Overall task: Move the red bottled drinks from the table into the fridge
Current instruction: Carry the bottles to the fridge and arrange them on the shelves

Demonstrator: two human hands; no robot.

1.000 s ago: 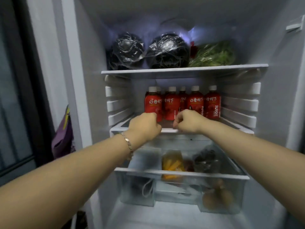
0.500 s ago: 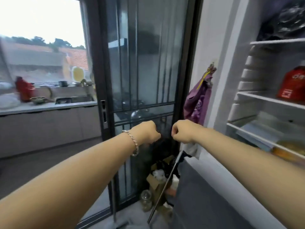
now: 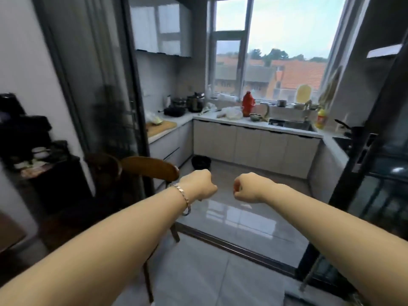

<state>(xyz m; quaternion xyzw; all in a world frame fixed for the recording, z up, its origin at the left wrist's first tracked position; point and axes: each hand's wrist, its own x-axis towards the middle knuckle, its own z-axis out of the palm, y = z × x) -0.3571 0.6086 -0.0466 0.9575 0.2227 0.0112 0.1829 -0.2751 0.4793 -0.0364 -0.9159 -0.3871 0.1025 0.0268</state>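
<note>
Both my arms reach forward at chest height over the floor. My left hand [image 3: 199,184], with a silver bracelet on its wrist, is curled into a fist and holds nothing. My right hand [image 3: 248,188] is curled the same way, empty, a short gap to the right of the left one. Neither the fridge nor the red bottled drinks show in this view. No table with drinks can be seen.
A wooden chair [image 3: 152,167] stands just left of my left hand. A dark sliding door frame [image 3: 136,96] opens onto a kitchen with grey cabinets [image 3: 254,146], a cluttered counter with a red jug [image 3: 248,103] and a sink. A dark cabinet [image 3: 44,177] stands at the left.
My view has swung left, away from the open fridge with its row of red bottles, past the glass door to the kitchen. Both hands have stayed curled and empty.
</note>
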